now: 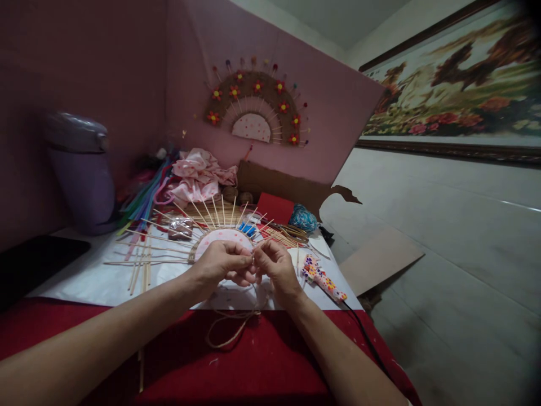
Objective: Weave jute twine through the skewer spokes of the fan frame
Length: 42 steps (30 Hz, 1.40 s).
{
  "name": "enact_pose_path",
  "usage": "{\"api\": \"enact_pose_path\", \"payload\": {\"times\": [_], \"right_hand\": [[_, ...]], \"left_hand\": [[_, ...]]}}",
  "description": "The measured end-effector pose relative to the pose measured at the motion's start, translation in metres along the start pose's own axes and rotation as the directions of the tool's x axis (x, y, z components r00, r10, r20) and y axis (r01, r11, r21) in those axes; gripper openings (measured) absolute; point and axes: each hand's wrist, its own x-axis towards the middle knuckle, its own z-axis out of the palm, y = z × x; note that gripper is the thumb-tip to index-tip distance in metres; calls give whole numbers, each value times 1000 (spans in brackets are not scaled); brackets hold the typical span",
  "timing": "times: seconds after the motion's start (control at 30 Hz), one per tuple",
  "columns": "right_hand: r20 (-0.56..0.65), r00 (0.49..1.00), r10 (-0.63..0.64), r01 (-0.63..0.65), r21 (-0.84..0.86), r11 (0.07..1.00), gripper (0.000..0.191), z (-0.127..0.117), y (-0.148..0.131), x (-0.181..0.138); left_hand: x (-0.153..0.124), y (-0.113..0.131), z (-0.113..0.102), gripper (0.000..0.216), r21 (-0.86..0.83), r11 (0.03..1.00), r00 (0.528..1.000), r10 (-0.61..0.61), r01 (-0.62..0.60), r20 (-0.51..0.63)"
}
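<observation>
A half-round piece [222,239] covered in pink-dotted white cloth lies on the white sheet, with thin wooden sticks [195,213] fanning out from its curved edge. Over its front right part, my left hand [224,264] is closed in a pinch. My right hand [278,272] pinches close beside it, the fingertips of both almost touching. From between the fingers a strand of twine [230,340] hangs down and loops over the table's front edge. The exact grip point is small and partly hidden by the fingers.
A flowered glue gun [323,279] with a black cord lies to the right. Behind are scissors [296,232], blue yarn [304,217], a red card [275,208] and dotted cloth [196,172]. A purple container [82,175] stands left. A finished-looking half-round decoration [257,107] hangs on the pink board.
</observation>
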Motion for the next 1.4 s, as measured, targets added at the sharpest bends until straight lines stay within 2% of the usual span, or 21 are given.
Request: {"api": "enact_pose_path", "payload": {"times": [0.17, 0.4, 0.57, 0.67, 0.73, 0.8, 0.87, 0.93, 1.0, 1.1, 1.2, 1.4], "right_hand": [[10, 1000, -18, 19, -50, 999, 24, -1, 2, 0], [-22, 998, -64, 64, -11, 998, 20, -2, 1, -1], [-50, 996, -79, 77, -42, 996, 25, -3, 1, 1], [-105, 991, -86, 68, -158, 985, 32, -5, 2, 2], [-176, 969, -174, 113, -313, 943, 36, -5, 2, -1], [-199, 928, -315, 194, -465, 864, 31, -4, 0, -5], [-134, 890, -436, 291, -569, 770, 17, -1, -3, -11], [-19, 866, -500, 377, -633, 676, 6, 1, -6, -15], [69, 851, -521, 422, -679, 601, 10, 2, -8, -17], [132, 848, -513, 434, -728, 530, 14, 2, -9, -15], [178, 849, -497, 451, -734, 508, 15, 1, -9, -14], [178, 854, -489, 461, -694, 553, 15, 2, -9, -12]], "left_hand": [[2, -1, -1, 20, 21, 1000, 1000, -14, 14, -19], [-1, 3, 0, 19, -30, 998, 996, -49, 51, 77], [-3, 4, 1, 20, -13, 999, 997, -51, 52, 63], [-2, 2, 0, 19, 0, 1000, 999, 4, -4, 47], [-1, 1, 0, 20, 30, 999, 999, 36, -37, 27], [0, 1, 0, 21, 73, 995, 998, 62, -62, 1], [0, 2, 1, 20, 112, 990, 996, 84, -81, -27], [-1, 4, 3, 19, 133, 987, 994, 98, -91, -43], [-3, 5, 5, 19, 144, 984, 992, 112, -103, -52], [-4, 7, 7, 17, 153, 980, 988, 139, -128, -66], [-5, 8, 8, 14, 182, 972, 983, 167, -150, -81], [-3, 6, 7, 10, 243, 947, 970, 234, -210, -73]]}}
